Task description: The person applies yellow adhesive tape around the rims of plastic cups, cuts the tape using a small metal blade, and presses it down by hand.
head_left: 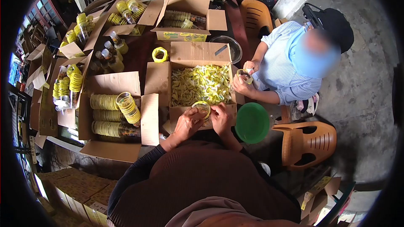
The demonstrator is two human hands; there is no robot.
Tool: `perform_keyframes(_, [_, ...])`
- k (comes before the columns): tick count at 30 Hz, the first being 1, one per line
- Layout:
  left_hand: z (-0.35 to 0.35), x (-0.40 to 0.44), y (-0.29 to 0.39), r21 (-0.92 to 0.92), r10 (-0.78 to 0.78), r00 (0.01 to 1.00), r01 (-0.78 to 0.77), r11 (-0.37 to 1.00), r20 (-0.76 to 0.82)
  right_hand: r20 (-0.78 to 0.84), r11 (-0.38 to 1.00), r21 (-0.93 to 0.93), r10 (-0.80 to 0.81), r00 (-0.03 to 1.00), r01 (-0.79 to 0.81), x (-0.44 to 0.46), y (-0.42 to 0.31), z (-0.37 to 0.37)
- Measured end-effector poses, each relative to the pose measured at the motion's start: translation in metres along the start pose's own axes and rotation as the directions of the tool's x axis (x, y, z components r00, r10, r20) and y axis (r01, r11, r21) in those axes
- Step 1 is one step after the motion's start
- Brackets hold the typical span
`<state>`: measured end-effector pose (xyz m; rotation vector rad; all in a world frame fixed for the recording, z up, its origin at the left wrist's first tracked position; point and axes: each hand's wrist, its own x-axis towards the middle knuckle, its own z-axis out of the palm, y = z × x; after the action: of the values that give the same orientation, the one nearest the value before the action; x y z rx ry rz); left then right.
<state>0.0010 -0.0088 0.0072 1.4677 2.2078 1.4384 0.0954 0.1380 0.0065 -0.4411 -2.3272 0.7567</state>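
Note:
A clear plastic cup with a yellow rim (203,108) is between my two hands, at the near edge of an open cardboard box. My left hand (189,122) is wrapped round the cup's left side. On the other side, the fingers of my right hand (221,118) are closed at the rim; what exactly they pinch is too small to make out. Just beyond, the cardboard box (158,77) is full of yellow and white scraps (202,85). A green plastic basin (252,122) stands to the right of my right hand.
To the left, an open box (113,150) holds rows of stacked yellow-rimmed cups (105,115). Another box (185,3) with cup stacks stands at the back. A yellow ring (160,54) lies on the table. At right, a co-worker (273,54) holds a similar cup (244,76) near an orange chair (309,145).

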Motion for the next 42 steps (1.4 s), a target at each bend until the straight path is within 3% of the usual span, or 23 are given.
perform_keyframes(2, [-0.004,0.004,-0.001,0.004,-0.033,0.999,0.033,0.999,0.026,-0.023,0.985,0.159,0.067,0.997,-0.063,-0.002,0.003,0.003])
perform_keyframes(3, [-0.005,0.007,-0.003,0.022,0.018,0.999,-0.017,1.0,-0.05,-0.021,0.981,0.184,0.071,0.997,-0.066,-0.002,-0.002,0.0])
perform_keyframes(5, [-0.004,0.011,-0.011,0.052,0.087,0.984,-0.08,0.995,-0.158,-0.006,0.984,0.173,0.041,0.999,-0.039,-0.004,-0.005,0.0])
perform_keyframes(8, [-0.012,0.015,-0.002,0.087,0.007,0.986,0.008,0.996,-0.17,0.012,0.991,0.133,-0.02,1.0,0.018,-0.005,-0.01,0.0])
perform_keyframes(9, [-0.01,0.013,-0.009,0.136,0.072,0.977,-0.045,0.99,-0.199,-0.015,0.989,0.149,0.007,1.0,-0.004,-0.007,-0.009,0.002])
perform_keyframes(11, [-0.012,0.01,-0.012,0.138,0.048,0.974,-0.018,0.99,-0.221,-0.007,0.987,0.163,0.003,1.0,-0.002,-0.009,-0.008,0.002])
perform_keyframes(13, [-0.019,0.011,-0.004,0.176,0.094,0.98,-0.063,0.982,-0.177,-0.066,0.995,0.004,-0.1,0.993,0.101,-0.008,-0.01,-0.005])
perform_keyframes(16, [-0.016,0.007,-0.008,0.145,0.034,0.984,-0.009,0.989,-0.174,-0.055,0.966,-0.115,-0.237,0.97,0.229,-0.008,-0.01,-0.002])
perform_keyframes(19, [-0.013,0.006,-0.004,0.081,-0.029,0.994,0.038,0.996,-0.106,-0.061,0.955,-0.187,-0.244,0.968,0.229,-0.001,-0.014,0.002])
perform_keyframes(20, [-0.008,0.004,-0.005,0.078,-0.03,0.993,0.039,0.996,-0.112,-0.057,0.953,-0.19,-0.249,0.967,0.235,0.001,-0.013,0.003])
perform_keyframes(22, [-0.002,0.005,-0.003,0.034,0.073,0.992,-0.069,0.997,-0.107,-0.04,0.984,-0.133,-0.127,0.991,0.12,0.004,-0.008,0.004])
perform_keyframes(23, [-0.002,0.005,-0.003,0.039,0.07,0.991,-0.066,0.997,-0.113,-0.034,1.0,-0.01,-0.02,0.999,0.019,0.004,-0.002,0.007])
perform_keyframes(24, [-0.003,0.007,-0.003,0.036,0.069,0.991,-0.065,0.997,-0.117,-0.032,1.0,-0.013,-0.022,0.999,0.022,0.005,-0.003,0.004])
perform_keyframes(26, [-0.007,0.01,-0.004,0.065,-0.069,0.987,0.079,0.995,-0.142,-0.038,0.999,0.023,-0.022,0.999,0.023,0.008,-0.007,-0.003])
perform_keyframes(28, [-0.011,0.013,-0.005,0.082,-0.102,0.984,0.115,0.99,-0.149,-0.022,0.998,0.001,-0.055,0.998,0.055,0.003,-0.006,-0.007])
perform_keyframes(30, [-0.012,0.015,-0.006,0.094,-0.107,0.981,0.123,0.988,-0.16,-0.005,0.971,-0.114,-0.212,0.977,0.21,0.0,-0.007,-0.008])
perform_keyframes(34, [0.001,0.016,-0.008,-0.004,-0.126,0.973,0.127,0.992,-0.195,-0.04,0.94,-0.234,-0.263,0.964,0.247,0.008,-0.011,-0.001])
perform_keyframes(36, [0.001,0.018,-0.004,-0.036,-0.191,0.973,0.188,0.981,-0.128,-0.036,0.956,-0.2,-0.224,0.974,0.212,0.012,-0.011,0.001])
perform_keyframes(40, [0.004,0.019,0.001,-0.053,-0.142,0.976,0.135,0.989,-0.168,0.026,0.993,-0.097,-0.065,0.998,0.067,0.019,-0.004,0.004])
perform_keyframes(42, [0.001,0.021,-0.006,0.083,-0.115,0.979,0.131,0.988,-0.171,0.016,0.984,0.146,0.098,0.995,-0.099,0.022,-0.008,0.001])
